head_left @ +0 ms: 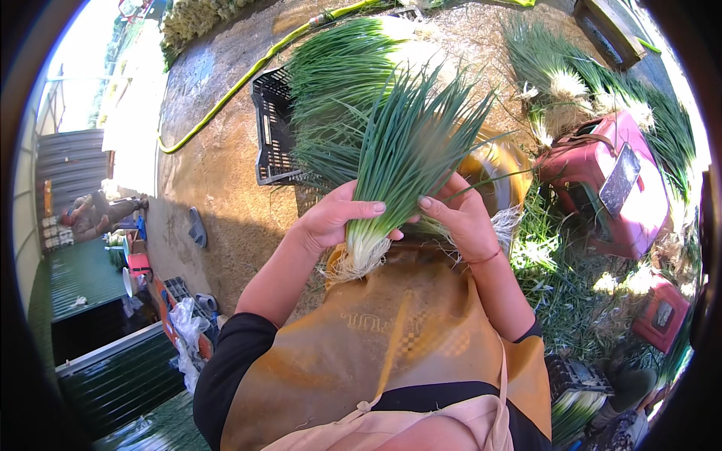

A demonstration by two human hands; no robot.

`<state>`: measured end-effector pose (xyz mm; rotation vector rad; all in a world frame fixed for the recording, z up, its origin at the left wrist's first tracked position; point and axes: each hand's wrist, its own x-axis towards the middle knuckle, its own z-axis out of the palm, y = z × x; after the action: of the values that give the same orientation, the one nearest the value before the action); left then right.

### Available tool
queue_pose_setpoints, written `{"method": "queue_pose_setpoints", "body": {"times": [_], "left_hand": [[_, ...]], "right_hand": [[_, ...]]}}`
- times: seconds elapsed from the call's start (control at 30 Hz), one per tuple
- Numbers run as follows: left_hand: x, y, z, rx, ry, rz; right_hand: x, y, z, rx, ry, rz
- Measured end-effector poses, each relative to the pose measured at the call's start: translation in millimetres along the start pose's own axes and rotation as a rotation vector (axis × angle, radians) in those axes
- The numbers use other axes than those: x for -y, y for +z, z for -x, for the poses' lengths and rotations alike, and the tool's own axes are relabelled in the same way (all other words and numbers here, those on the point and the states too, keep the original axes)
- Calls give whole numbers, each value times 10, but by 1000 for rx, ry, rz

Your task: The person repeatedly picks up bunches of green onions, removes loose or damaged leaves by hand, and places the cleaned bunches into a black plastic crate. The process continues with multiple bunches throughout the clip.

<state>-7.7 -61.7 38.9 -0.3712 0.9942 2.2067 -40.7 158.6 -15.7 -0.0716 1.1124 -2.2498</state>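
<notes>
A bunch of green onions (pixel 389 152) with white, rooted ends is held in front of the apron. My left hand (pixel 337 217) grips it near the white stems, thumb across the front. On its right side, my right hand (pixel 459 217) has its thumb and fingers around the leaves. Fine pale roots also show beside the right wrist; what they belong to is partly hidden. Beyond the hands, a large pile of green onions (pixel 338 84) lies over a black plastic crate (pixel 273 127). A yellow-brown apron (pixel 361 332) covers the lap.
A yellow hose (pixel 225 101) curves over the floor. Right are a pink plastic stool (pixel 598 163), a smaller pink one (pixel 660 315), more green onions (pixel 564 84) and cut leaves. A crate (pixel 578 375) stands near a co-worker at lower right. Another person (pixel 98 214) is far left, near scattered sandals (pixel 197 226).
</notes>
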Motion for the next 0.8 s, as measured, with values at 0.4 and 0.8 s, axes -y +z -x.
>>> {"method": "queue_pose_setpoints", "body": {"times": [0.4,0.8], "left_hand": [[-24,143,94,-30,-186,-482],[107,45,-19,187,-298,-370]], "right_hand": [[31,91,32,47,67,-102],[149,102,-40,102,29,-219]]}}
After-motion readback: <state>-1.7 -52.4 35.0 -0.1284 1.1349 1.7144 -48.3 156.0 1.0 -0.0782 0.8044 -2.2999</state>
